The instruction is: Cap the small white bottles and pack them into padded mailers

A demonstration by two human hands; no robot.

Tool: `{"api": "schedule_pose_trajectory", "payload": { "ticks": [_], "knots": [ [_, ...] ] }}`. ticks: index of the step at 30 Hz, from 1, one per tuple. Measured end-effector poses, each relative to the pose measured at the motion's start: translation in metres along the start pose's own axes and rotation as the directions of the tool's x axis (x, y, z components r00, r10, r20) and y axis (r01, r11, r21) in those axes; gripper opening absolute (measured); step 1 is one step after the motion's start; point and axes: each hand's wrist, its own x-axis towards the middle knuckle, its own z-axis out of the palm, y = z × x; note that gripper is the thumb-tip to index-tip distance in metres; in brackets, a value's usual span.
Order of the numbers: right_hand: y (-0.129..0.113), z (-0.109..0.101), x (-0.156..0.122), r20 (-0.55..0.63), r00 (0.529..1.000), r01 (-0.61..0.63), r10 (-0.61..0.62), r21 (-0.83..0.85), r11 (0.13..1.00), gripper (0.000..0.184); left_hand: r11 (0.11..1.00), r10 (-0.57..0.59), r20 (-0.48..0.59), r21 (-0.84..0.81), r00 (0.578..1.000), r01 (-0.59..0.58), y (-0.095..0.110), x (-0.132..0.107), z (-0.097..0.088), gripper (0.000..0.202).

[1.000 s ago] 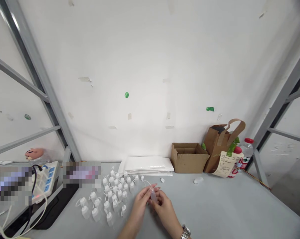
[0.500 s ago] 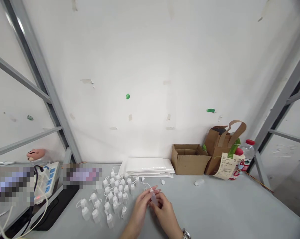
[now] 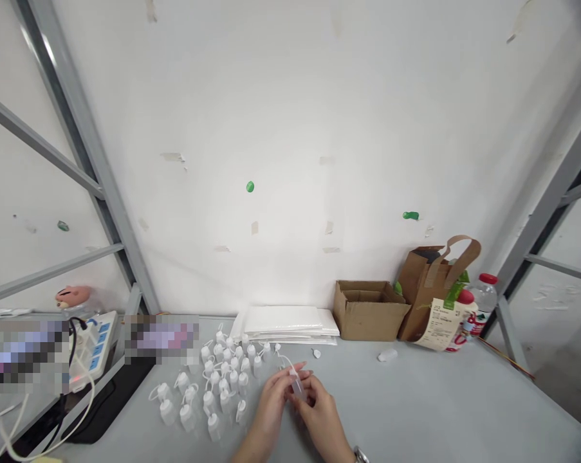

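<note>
Between my two hands is a small translucent squeeze bottle (image 3: 298,388), tilted, with a white strap running up from its neck to a cap at the upper left. My left hand (image 3: 273,400) has its fingers closed around the bottle's neck area. From the other side my right hand (image 3: 319,404) pinches the bottle's body. To the left stands a group of similar small bottles (image 3: 214,426) with white caps and looped straps. A loose white cap (image 3: 316,354) lies beyond my hands, and a small translucent bottle (image 3: 387,355) lies on its side farther right.
White flat packets (image 3: 290,319) are stacked against the wall. Beside them stand an open cardboard box (image 3: 370,318), a brown paper bag (image 3: 418,289) and a red-capped bottle (image 3: 486,296). On the left are a power strip (image 3: 94,350), cables and a black flat object (image 3: 109,402). Metal posts frame the grey table.
The view has shifted slightly, so everything appears a little farther right. Both hands keep hold of the same bottle in nearly the same pose.
</note>
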Motion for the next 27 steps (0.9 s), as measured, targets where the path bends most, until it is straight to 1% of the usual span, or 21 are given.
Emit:
{"api": "schedule_pose_trajectory", "payload": {
  "ticks": [5,11,19,23,27],
  "knots": [
    [-0.0023,0.0006,0.0005,-0.005,0.999,-0.042,0.042,0.059,0.997,0.031,1.000,-0.014,0.005,-0.022,1.000,0.014,0.0008,0.0001,-0.0005,0.033],
    [0.0041,0.0017,0.0041,0.006,0.997,-0.081,0.081,0.153,0.985,0.039,0.999,-0.040,0.028,-0.036,0.999,0.041,0.0020,0.0001,-0.0003,0.037],
    [0.0016,0.0023,0.0079,0.054,0.993,-0.115,0.105,0.257,0.960,0.049,0.979,-0.101,0.087,-0.171,0.991,0.114,-0.0041,0.0063,-0.0062,0.039],
    [0.0021,0.0022,0.0089,0.061,0.990,-0.138,0.126,0.277,0.951,0.052,0.963,-0.148,0.123,-0.209,0.981,0.171,-0.0067,0.0095,-0.0098,0.041],
    [0.0019,0.0015,0.0095,0.073,0.986,-0.167,0.152,0.301,0.939,0.053,0.946,-0.195,0.148,-0.232,0.969,0.226,-0.0051,0.0092,-0.0091,0.042]
  ]
}}
